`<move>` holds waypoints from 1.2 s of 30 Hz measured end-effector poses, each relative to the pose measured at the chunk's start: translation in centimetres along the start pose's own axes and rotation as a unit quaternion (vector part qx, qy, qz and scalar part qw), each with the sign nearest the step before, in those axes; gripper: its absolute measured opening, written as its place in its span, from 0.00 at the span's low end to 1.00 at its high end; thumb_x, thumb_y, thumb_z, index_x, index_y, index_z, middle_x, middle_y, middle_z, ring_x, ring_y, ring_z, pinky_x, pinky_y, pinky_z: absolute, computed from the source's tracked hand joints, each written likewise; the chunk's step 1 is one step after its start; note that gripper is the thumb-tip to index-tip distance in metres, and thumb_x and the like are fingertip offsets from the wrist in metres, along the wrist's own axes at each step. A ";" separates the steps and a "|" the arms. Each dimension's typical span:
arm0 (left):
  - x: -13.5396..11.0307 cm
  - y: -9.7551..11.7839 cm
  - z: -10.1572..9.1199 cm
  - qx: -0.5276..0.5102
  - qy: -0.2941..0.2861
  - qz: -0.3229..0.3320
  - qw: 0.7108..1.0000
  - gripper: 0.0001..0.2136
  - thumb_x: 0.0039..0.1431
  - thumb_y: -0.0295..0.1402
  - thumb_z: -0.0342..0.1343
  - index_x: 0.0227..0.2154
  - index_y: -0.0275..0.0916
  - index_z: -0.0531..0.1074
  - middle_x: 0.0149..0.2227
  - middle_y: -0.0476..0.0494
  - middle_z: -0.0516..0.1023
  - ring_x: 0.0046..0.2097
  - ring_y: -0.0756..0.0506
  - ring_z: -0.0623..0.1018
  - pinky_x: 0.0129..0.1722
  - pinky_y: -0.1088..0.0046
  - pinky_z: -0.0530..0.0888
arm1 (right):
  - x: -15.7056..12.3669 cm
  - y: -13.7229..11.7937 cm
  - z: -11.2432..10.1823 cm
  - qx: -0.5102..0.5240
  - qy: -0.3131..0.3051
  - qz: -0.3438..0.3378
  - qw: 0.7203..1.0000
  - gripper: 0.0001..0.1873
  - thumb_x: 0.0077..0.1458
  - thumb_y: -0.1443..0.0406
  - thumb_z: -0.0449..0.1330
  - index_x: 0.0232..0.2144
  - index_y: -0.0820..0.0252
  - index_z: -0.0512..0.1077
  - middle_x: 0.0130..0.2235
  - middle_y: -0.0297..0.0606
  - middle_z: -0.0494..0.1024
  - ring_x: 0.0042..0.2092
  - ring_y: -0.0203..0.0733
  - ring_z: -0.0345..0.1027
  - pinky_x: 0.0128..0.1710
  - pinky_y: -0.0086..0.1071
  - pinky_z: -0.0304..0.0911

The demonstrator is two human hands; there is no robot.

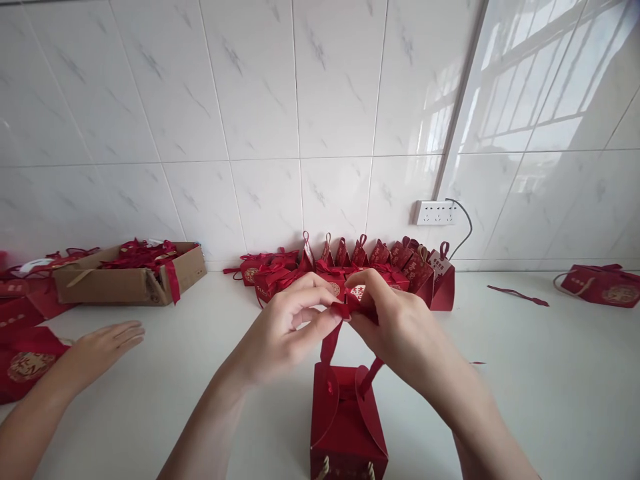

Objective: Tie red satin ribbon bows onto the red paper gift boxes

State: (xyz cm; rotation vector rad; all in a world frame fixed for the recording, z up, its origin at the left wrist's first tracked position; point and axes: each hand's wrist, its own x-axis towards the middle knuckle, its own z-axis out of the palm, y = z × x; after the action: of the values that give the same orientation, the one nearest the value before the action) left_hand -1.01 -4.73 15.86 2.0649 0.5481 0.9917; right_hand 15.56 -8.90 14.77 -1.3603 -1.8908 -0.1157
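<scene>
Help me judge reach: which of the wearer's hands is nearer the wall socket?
Right. The right hand is below-left of the wall socket; the left hand is farther left, both pinching the ribbon.

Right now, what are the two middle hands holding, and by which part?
The left hand and right hand pinch a dark red fabric ribbon at its top, above the red paper gift box.

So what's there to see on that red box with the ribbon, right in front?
The small red cardboard gift box stands upright on the white countertop, its rounded top flaps folded together. A dark red ribbon rises from its top; the left hand and right hand pinch it above the box, touching only the ribbon.
</scene>
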 end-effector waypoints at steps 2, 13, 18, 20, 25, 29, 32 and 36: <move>0.0 0.0 -0.1 -0.008 0.009 -0.009 1.000 0.09 0.60 0.34 0.50 0.29 0.38 0.73 0.35 0.45 0.67 0.37 0.49 0.70 0.37 0.75 0.73 | 0.0 0.1 0.1 0.047 -0.026 0.014 0.998 0.13 0.51 0.74 0.50 0.39 0.57 0.63 0.18 0.24 0.66 0.15 0.31 0.54 0.15 0.25 0.51; -0.3 -0.1 -0.9 -0.013 0.024 -0.021 0.999 0.10 0.61 0.36 0.49 0.32 0.37 0.72 0.35 0.45 0.69 0.38 0.48 0.71 0.39 0.72 0.71 | -0.2 0.1 -1.1 0.139 -0.021 -0.029 0.990 0.10 0.55 0.63 0.58 0.41 0.53 0.73 0.37 0.35 0.79 0.37 0.40 0.73 0.35 0.32 0.69; -0.4 0.2 -1.0 -0.032 0.017 -0.011 0.999 0.10 0.60 0.36 0.49 0.32 0.36 0.72 0.34 0.45 0.70 0.39 0.47 0.71 0.40 0.71 0.71 | -0.4 -0.1 -1.3 0.144 0.006 -0.050 0.988 0.10 0.61 0.64 0.52 0.40 0.54 0.74 0.34 0.37 0.77 0.33 0.38 0.71 0.32 0.29 0.69; -0.4 0.2 -0.9 -0.044 0.013 -0.008 0.999 0.09 0.60 0.36 0.50 0.32 0.37 0.72 0.35 0.45 0.70 0.39 0.47 0.72 0.41 0.72 0.71 | -0.4 -0.1 -1.0 0.150 0.027 -0.038 0.988 0.10 0.60 0.65 0.53 0.39 0.54 0.74 0.33 0.36 0.77 0.33 0.37 0.72 0.32 0.29 0.69; -0.3 0.0 -0.9 -0.057 0.020 0.000 0.998 0.09 0.59 0.35 0.51 0.30 0.37 0.73 0.37 0.44 0.73 0.42 0.46 0.73 0.41 0.73 0.71 | -0.3 0.1 -0.3 0.190 0.070 0.003 0.979 0.10 0.58 0.65 0.56 0.42 0.53 0.71 0.38 0.36 0.78 0.39 0.39 0.74 0.35 0.29 0.71; -0.1 -0.2 -0.8 -0.078 0.017 0.013 0.997 0.09 0.60 0.35 0.51 0.30 0.38 0.74 0.38 0.45 0.75 0.44 0.46 0.74 0.43 0.72 0.71 | -0.2 0.0 -0.2 0.184 0.103 0.012 0.977 0.11 0.57 0.66 0.57 0.43 0.52 0.71 0.38 0.35 0.78 0.37 0.39 0.73 0.32 0.29 0.71; -0.1 -0.3 -0.7 -0.094 0.013 0.022 0.995 0.09 0.60 0.35 0.52 0.31 0.39 0.75 0.40 0.44 0.76 0.47 0.45 0.74 0.45 0.72 0.71 | -0.3 0.0 -0.3 0.188 0.123 0.013 0.974 0.14 0.56 0.66 0.58 0.45 0.51 0.70 0.36 0.35 0.77 0.36 0.38 0.73 0.32 0.29 0.70; 0.1 -0.6 -0.4 -0.115 0.027 0.028 0.993 0.09 0.61 0.35 0.52 0.34 0.40 0.76 0.41 0.45 0.78 0.46 0.47 0.75 0.45 0.73 0.72 | -0.5 -0.1 -0.6 0.217 0.128 0.021 0.967 0.16 0.55 0.67 0.59 0.47 0.51 0.68 0.31 0.32 0.77 0.34 0.37 0.72 0.29 0.27 0.68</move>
State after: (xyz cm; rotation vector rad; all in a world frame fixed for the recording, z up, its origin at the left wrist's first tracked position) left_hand -1.33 -4.08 15.58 1.8611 0.3846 1.0928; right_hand 15.88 -9.56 14.90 -1.0296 -1.5546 0.1337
